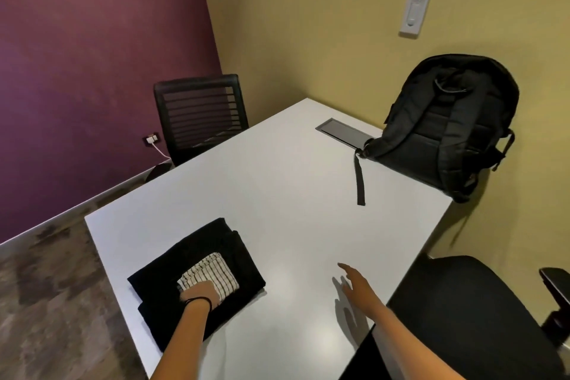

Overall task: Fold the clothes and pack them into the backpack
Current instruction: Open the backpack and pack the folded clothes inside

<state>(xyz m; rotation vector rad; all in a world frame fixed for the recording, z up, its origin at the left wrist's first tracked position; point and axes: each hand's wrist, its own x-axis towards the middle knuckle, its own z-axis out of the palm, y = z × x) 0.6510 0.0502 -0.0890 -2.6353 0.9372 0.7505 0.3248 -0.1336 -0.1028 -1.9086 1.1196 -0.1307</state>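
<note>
From the head camera, a white table [277, 182] carries a folded black garment [216, 244] near its left front corner, with a smaller folded striped cloth [216, 274] lying on top. The left hand [200, 292] rests on the striped cloth's near edge; whether its fingers grip the cloth cannot be told. The right hand [354, 284] hovers over bare tabletop, fingers straight and spread, holding nothing. The black backpack [447, 133] stands at the far right corner against the wall, well apart from the clothes, one strap [360, 179] trailing on the table.
</note>
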